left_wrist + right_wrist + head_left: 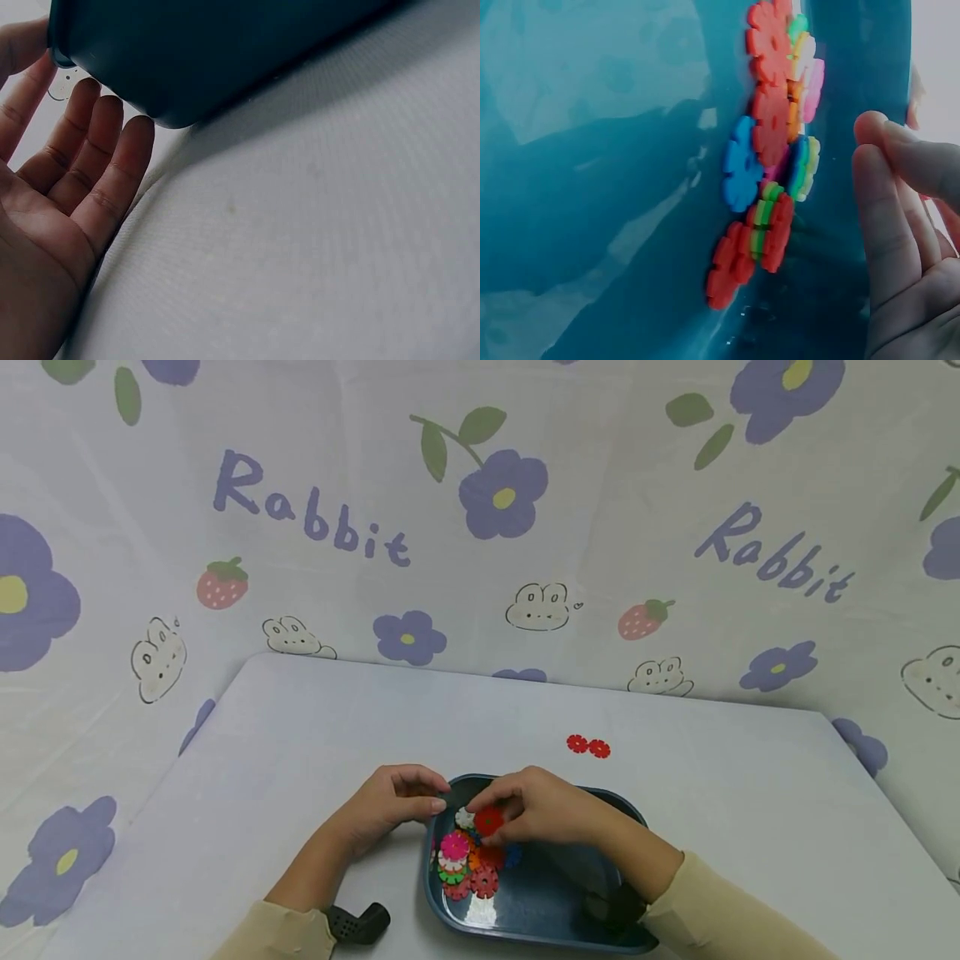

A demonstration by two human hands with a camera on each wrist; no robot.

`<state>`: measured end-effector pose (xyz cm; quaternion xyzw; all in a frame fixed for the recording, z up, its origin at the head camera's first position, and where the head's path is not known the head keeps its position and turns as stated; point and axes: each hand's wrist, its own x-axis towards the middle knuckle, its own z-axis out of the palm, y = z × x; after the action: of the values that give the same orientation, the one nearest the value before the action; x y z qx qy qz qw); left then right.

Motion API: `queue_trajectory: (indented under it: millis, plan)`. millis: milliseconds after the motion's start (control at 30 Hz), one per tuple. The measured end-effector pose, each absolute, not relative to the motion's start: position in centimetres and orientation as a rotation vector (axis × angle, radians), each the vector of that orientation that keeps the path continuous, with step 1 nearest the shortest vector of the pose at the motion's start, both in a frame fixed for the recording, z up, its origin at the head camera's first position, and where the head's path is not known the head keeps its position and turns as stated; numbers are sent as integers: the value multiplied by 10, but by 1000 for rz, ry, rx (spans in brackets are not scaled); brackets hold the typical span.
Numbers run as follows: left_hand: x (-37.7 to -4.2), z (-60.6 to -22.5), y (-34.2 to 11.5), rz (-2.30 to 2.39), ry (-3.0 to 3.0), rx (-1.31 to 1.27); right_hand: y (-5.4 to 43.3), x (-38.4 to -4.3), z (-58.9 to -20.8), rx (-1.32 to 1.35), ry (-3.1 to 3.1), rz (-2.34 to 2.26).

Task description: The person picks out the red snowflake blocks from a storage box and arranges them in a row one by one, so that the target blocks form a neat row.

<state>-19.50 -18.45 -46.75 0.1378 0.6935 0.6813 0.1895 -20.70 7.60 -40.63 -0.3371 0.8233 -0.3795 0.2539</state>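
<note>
A dark blue tray [555,935] holds a pile of notched plastic discs [453,860] in red, pink, white, green, orange and blue at its left end. My right hand [551,810] reaches over the tray and pinches a red disc [489,821] above the pile. In the right wrist view, the right fingers [889,217] mostly hide that disc. At the tray's left corner, my left hand [382,806] has its thumb and index fingertips right at the rim. The other left fingers [124,161] extend loosely beside the tray's outer wall [187,60].
Two joined red discs [588,746] lie on the white table [337,718] behind the tray. A black device [360,924] is at the left wrist. Patterned fabric [450,527] with flowers and rabbits hangs behind the table.
</note>
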Motion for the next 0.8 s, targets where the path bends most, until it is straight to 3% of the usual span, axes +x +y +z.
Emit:
queue_trajectory:
  millis: [333,800]
  plan:
    - [-197,-472,-184,1889,1953,389,92,-205,-389,-738,2279,-1251]
    - [-196,-469,-184,1878,2001,395,174,-211,-359,-694,2467,-1670]
